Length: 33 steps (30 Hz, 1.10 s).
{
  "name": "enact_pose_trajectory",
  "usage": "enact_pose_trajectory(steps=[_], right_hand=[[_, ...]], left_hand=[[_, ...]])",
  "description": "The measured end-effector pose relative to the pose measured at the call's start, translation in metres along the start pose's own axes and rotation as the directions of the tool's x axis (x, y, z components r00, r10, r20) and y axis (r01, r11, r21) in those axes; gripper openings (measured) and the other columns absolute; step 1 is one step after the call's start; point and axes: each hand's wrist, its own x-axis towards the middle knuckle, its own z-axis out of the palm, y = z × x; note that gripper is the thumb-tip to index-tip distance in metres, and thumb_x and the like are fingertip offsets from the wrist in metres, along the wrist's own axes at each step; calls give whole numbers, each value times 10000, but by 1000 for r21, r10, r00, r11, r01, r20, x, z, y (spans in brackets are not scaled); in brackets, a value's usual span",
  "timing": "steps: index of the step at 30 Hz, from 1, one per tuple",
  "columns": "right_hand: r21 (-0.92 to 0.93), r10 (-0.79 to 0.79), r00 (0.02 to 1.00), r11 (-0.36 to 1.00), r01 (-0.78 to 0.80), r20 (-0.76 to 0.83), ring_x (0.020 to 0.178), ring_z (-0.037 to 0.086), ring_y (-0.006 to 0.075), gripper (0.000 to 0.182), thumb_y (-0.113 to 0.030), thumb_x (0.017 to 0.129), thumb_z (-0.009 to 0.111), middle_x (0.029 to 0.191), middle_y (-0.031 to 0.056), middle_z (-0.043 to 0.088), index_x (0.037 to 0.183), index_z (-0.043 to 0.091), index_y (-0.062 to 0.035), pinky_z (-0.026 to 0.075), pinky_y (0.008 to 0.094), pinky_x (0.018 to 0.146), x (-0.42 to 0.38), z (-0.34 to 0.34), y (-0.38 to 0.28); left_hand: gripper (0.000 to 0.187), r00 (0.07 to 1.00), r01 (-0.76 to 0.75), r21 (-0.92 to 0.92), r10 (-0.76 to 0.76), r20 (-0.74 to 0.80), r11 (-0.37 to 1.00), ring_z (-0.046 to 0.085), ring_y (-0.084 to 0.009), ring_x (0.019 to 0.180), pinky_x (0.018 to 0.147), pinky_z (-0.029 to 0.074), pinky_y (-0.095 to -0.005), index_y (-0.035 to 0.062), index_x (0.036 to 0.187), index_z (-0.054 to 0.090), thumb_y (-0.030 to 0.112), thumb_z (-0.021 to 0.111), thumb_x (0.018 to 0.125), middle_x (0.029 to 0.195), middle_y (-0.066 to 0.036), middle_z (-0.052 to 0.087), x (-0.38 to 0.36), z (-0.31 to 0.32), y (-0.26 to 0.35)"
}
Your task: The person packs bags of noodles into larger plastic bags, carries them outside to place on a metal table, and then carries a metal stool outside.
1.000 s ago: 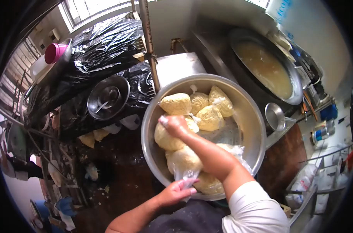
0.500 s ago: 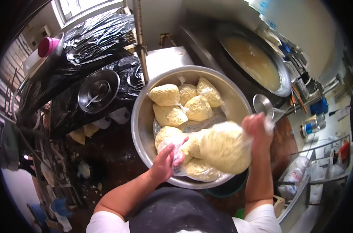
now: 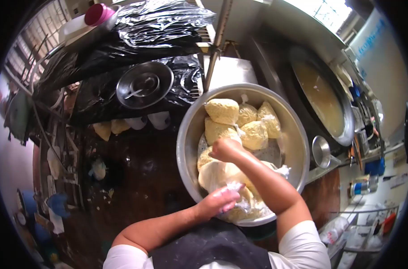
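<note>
Several clear plastic bags of pale yellow crumbly food [image 3: 222, 110] lie in a large metal basin [image 3: 184, 134]. My left hand [image 3: 221, 201] is at the basin's near edge, its fingers closed on the gathered plastic of a bag. Reaching across the basin, my right hand [image 3: 226, 149] is closed over the bags at the left side; what it holds, if anything, is hidden beneath it. Another bag [image 3: 213, 175] lies between my two hands, and more bags are partly covered by my right forearm.
A large pan of cloudy liquid [image 3: 320, 96] stands at the right, with a metal ladle [image 3: 321, 151] below it. On the left, black plastic covers shelves [image 3: 159, 33] holding a metal bowl [image 3: 145, 85] and a pink container [image 3: 98, 15].
My right hand has moved left across the basin, and the large bag it held at the right is no longer there. The view has shifted, so the basin appears further right.
</note>
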Motion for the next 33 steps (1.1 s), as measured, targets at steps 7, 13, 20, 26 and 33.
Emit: enact_pose_trajectory(steps=[7,13,20,26,33], right_hand=[[-364,351,873,905,-223,338,1012,607,254,529,-559,687,608,1110,77,630,1036,677,-167,486,405,828,60,43,-5],[48,297,950,952,-302,94,966,590,357,483,-472,763,539,988,194,636,972,666,-55,456,415,833,53,95,33],[-187,512,811,859,-477,284,1157,514,298,611,-581,739,574,1193,135,579,1085,648,-83,252,536,1011,28,40,-4],[-128,453,837,891,-436,306,1042,587,308,438,-372,750,604,1087,156,626,1028,655,-37,417,421,896,49,72,-1],[474,413,911,803,-361,-7,782,617,244,319,-310,798,561,782,136,644,906,652,-24,475,357,721,50,106,30]], left_hand=[[545,987,123,118,-133,88,985,333,-16,571,498,271,-165,99,1391,297,285,498,919,679,75,384,-4,-17,-2],[493,920,223,137,-255,299,965,330,-9,570,495,268,-164,89,1328,365,288,532,909,683,83,387,8,-36,-5],[484,884,276,288,-360,300,917,342,-11,614,515,288,-182,81,1285,394,303,566,891,775,66,423,14,-38,-7],[452,897,304,250,-365,250,919,338,-27,555,486,274,-189,88,1233,442,329,584,877,710,65,420,2,-55,-5],[534,859,297,211,-357,367,931,326,-18,595,512,263,-171,108,1355,352,289,557,896,749,75,408,1,-43,12]])
